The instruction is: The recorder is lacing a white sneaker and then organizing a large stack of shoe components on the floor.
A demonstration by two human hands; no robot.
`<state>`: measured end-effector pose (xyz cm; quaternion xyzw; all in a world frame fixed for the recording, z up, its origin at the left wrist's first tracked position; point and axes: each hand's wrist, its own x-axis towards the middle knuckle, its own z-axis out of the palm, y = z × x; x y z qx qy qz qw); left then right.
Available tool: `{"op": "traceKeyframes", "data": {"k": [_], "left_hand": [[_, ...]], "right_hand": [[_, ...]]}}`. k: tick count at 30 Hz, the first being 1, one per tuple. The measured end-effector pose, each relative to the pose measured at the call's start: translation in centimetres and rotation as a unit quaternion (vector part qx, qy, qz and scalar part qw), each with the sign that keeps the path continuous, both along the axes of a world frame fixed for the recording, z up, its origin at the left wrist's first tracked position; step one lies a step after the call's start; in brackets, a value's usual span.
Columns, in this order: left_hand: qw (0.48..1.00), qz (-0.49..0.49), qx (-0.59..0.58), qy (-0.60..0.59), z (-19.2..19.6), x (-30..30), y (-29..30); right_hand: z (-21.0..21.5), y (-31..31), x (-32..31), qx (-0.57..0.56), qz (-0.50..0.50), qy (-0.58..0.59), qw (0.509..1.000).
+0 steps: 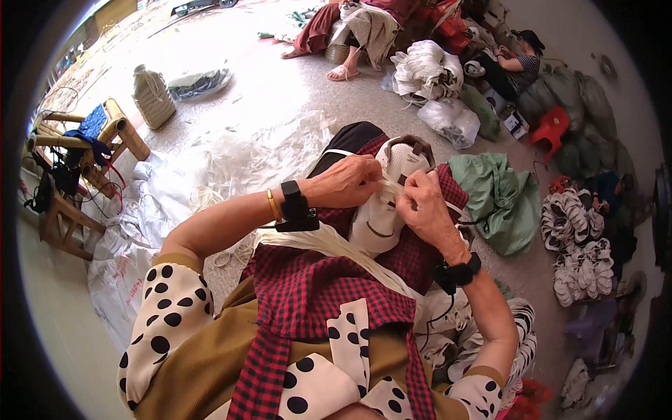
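Observation:
A white shoe (386, 210) lies sole-down on the red checked cloth (329, 280) over my lap. My left hand (346, 180) pinches a cream lace (329, 245) against the shoe's upper. My right hand (425, 204) grips the same lace at the shoe's eyelets, right beside the left. A bundle of laces trails from the hands down across my lap. Both wrists carry black bands, and the left also has a gold bangle.
White shoes lie stacked at my right knee (518, 343) and at the right (581, 245). A green bag (500, 196) sits beside my lap. White plastic sheeting (161, 210) and a bamboo stool (84, 147) stand left. Other people (364, 28) sit at the far side.

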<state>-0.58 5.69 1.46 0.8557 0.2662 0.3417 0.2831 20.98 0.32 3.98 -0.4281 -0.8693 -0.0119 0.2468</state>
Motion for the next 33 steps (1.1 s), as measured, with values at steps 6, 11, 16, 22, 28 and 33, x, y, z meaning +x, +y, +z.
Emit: {"op": "traceKeyframes", "data": {"k": [6,11,16,22,28,33], "left_hand": [[0.992,0.009,-0.125,0.013,0.9,-1.7,1.1],[0.961,-0.097,-0.26,-0.011,1.2,-2.6,2.5],[0.966,-0.112,-0.232,0.017,1.3,-2.2,2.5],[0.972,-0.102,-0.208,0.032,1.5,-2.2,2.3],[0.973,-0.068,-0.222,-0.011,0.9,-1.8,2.2],[0.997,0.048,-0.014,-0.056,0.7,-1.8,2.5]], "right_hand": [[0.6,0.1,-0.2,-0.013,-0.047,0.082,0.995],[1.7,-0.6,1.5,-0.125,-0.094,0.222,0.963],[0.9,-1.2,2.8,-0.063,-0.106,0.168,0.978],[0.4,-1.7,2.9,-0.187,-0.147,0.106,0.966],[0.7,-2.3,1.9,-0.002,-0.045,0.054,0.997],[0.8,-2.1,1.5,-0.074,-0.042,0.09,0.992]]}}
